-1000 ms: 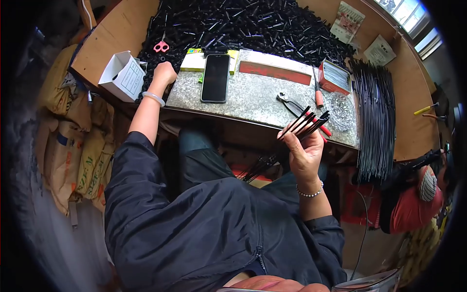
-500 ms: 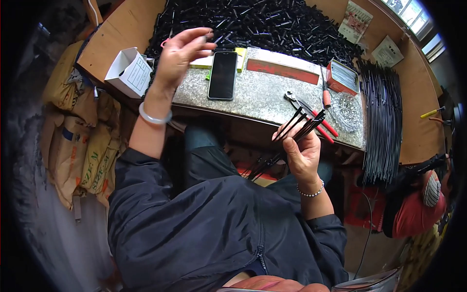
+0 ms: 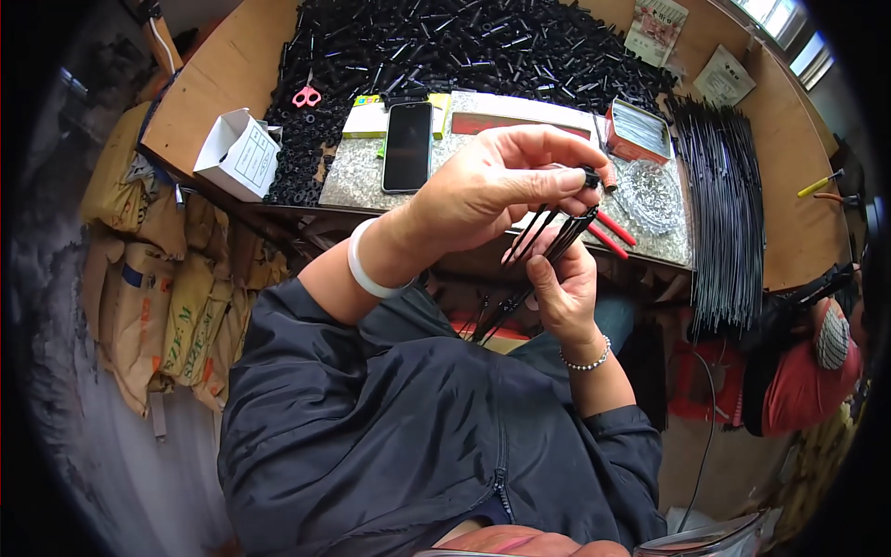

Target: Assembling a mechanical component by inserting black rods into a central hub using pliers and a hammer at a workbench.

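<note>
My right hand (image 3: 568, 292) is closed around a bundle of thin black rods (image 3: 559, 239), whose upper ends stick up past the fingers. The lower ends hang down over my lap. Just above those upper ends, my left hand (image 3: 506, 181) pinches a small black plastic piece (image 3: 591, 177) between thumb and fingers. Whether the piece touches a rod is hard to make out. A pair of red-handled pliers (image 3: 613, 232) lies behind the hands, its jaws hidden by them.
Heaped black plastic parts (image 3: 445, 46) fill the bench's back. Around its front stand a phone (image 3: 408, 147), pink scissors (image 3: 306, 96), a white box (image 3: 239, 156), an open red tin (image 3: 639, 130) and a coil of clear strands (image 3: 647, 206). Long black rods (image 3: 724, 213) hang over the right edge.
My left hand has come from above the left of the bench to the rod tips, now with a small black plastic piece in its fingers. My right hand has barely moved.
</note>
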### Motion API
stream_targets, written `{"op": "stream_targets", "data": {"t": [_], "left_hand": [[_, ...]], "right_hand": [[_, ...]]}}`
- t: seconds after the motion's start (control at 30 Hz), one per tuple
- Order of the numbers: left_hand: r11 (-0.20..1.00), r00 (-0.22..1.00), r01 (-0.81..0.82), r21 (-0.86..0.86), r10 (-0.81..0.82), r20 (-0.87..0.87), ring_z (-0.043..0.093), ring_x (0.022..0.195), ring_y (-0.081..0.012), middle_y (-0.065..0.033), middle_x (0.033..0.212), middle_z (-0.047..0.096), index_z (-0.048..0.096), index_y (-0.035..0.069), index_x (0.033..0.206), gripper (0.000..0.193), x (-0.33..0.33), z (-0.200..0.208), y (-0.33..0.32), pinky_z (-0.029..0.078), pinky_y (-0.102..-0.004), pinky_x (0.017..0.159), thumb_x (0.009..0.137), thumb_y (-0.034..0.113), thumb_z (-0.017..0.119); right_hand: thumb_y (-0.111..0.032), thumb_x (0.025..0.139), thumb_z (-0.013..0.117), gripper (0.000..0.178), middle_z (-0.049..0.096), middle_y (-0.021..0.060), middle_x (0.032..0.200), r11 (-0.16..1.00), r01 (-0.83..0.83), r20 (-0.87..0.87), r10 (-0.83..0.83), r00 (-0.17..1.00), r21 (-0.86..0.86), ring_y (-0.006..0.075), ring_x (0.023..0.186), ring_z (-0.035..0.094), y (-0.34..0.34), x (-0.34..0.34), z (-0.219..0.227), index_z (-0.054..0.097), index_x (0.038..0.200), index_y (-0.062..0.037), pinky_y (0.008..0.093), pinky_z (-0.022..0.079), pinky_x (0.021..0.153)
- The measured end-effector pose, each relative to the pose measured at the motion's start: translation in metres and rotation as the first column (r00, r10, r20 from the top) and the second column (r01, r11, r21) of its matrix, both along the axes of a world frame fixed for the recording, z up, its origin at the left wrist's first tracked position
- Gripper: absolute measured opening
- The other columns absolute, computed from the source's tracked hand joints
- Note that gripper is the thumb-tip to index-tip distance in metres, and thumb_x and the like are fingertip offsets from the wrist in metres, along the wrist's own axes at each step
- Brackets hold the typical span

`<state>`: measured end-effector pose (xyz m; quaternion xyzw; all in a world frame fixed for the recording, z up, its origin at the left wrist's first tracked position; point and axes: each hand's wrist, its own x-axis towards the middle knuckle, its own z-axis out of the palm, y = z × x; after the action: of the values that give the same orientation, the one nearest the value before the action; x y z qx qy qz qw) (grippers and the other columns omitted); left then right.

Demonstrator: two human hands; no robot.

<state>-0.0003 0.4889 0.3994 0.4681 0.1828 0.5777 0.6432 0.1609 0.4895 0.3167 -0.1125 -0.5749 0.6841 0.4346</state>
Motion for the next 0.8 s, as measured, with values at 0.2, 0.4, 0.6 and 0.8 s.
{"op": "stream_targets", "data": {"t": [0.2,0.4,0.6,0.8], "left_hand": [[0.999,0.998,0.004,-0.048,-0.001,0.059,0.064,0.096,-0.0183,-0.0175,0.115,0.061,0.054,-0.005,0.12,0.03,-0.001,0.002,-0.008,0.053,-0.0298,0.086,0.093,0.009,0.054],[0.997,0.996,-0.067,-0.025,0.068,0.055,0.064,0.096,-0.0192,-0.0187,0.114,0.061,0.057,-0.003,0.118,0.027,-0.005,-0.005,-0.008,0.054,-0.0313,0.086,0.093,0.008,0.055],[0.998,0.994,-0.036,-0.047,0.04,0.102,0.064,0.096,-0.0199,-0.0177,0.113,0.062,0.058,-0.002,0.117,0.027,-0.004,-0.005,-0.011,0.053,-0.0316,0.087,0.091,0.007,0.058],[0.994,0.995,-0.104,-0.02,0.104,-0.001,0.063,0.099,-0.0189,-0.0148,0.112,0.062,0.061,-0.004,0.112,0.027,-0.006,-0.008,-0.009,0.052,-0.0305,0.088,0.086,0.004,0.064]], "right_hand": [[-0.017,0.093,0.06,0.016,0.059,0.0069,0.092,0.999,0.0,-0.026,-0.001,1.0,-0.048,0.0144,0.086,0.058,-0.002,-0.003,-0.003,0.051,0.094,-0.0037,0.0279,0.047,0.081],[-0.016,0.093,0.06,0.015,0.059,0.006,0.093,0.998,0.001,-0.013,-0.002,1.0,-0.058,0.0126,0.086,0.058,-0.004,-0.005,-0.001,0.052,0.095,-0.0032,0.0267,0.047,0.081],[-0.017,0.092,0.061,0.016,0.059,0.005,0.092,0.998,0.003,-0.018,-0.004,1.0,-0.07,0.012,0.085,0.057,-0.005,-0.006,0.0,0.052,0.094,-0.0033,0.0258,0.046,0.08],[-0.017,0.092,0.061,0.016,0.057,0.0041,0.089,0.998,0.016,-0.023,-0.018,1.0,-0.057,0.0117,0.083,0.056,-0.003,-0.006,0.001,0.052,0.093,-0.0035,0.0252,0.045,0.078]]}}
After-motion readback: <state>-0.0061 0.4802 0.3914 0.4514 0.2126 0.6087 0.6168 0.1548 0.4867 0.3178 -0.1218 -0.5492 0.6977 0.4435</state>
